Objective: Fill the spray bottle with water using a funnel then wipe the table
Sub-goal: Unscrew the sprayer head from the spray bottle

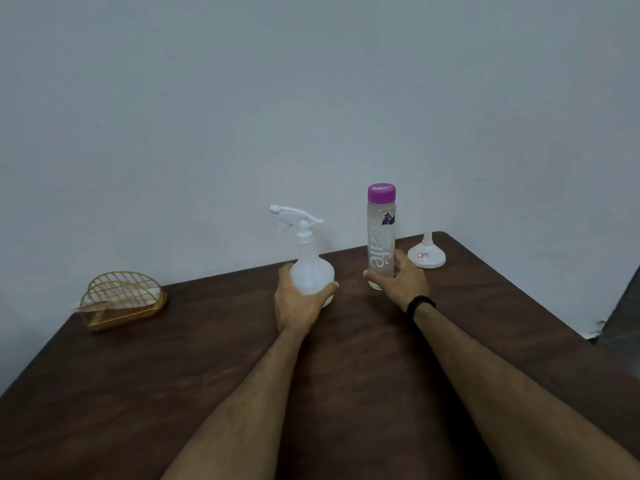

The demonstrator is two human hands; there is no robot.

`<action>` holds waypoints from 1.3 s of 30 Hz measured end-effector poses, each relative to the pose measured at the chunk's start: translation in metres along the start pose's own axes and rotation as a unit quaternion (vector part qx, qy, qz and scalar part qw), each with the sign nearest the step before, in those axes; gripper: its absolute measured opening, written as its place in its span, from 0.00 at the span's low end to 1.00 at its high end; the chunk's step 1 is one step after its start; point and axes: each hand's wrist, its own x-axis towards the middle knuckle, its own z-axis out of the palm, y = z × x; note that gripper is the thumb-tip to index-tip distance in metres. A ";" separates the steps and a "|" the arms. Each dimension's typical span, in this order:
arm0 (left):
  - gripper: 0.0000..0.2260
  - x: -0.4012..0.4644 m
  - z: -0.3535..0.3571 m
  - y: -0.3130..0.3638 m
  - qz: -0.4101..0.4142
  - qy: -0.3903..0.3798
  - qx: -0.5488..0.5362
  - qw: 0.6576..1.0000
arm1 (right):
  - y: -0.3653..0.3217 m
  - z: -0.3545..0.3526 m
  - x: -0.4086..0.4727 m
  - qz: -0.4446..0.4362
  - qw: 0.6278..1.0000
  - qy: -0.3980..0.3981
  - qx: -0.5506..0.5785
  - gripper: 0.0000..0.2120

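A dark table (pixel 194 368) stands against a wall (pixel 242 98). Left of the sprayer (pixel 309 261) sits a gold wire holder (pixel 121 301) with napkins. The left hand (pixel 299 299) wraps the sprayer's base; just right of it the right hand (pixel 403 280) grips a purple-capped water bottle (pixel 381 233). Further right, a funnel (pixel 426 252) rests mouth-down.

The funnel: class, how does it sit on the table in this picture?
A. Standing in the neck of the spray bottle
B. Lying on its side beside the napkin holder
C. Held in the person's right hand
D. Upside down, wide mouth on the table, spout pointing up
D: the funnel rests wide mouth down on the table with its spout up, to the right of the water bottle, and neither hand touches it.
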 end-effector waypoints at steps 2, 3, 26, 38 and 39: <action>0.42 -0.012 -0.014 -0.004 -0.004 0.000 0.003 1.000 | -0.002 -0.002 -0.013 0.003 1.000 -0.002 -0.002 0.25; 0.42 -0.020 -0.023 -0.006 -0.004 0.002 0.006 1.000 | -0.004 -0.004 -0.022 0.006 1.000 -0.006 -0.001 0.26; 0.45 -0.126 -0.117 -0.030 -0.029 0.058 0.016 0.998 | -0.038 0.003 -0.160 -0.019 0.999 -0.050 0.006 0.29; 0.34 -0.126 -0.119 -0.030 -0.001 0.057 -0.055 0.997 | -0.078 0.038 -0.222 -0.169 0.965 0.199 0.039 0.22; 0.33 -0.128 -0.120 -0.031 0.006 0.052 -0.059 0.997 | -0.084 0.048 -0.230 -0.197 0.967 0.158 0.047 0.19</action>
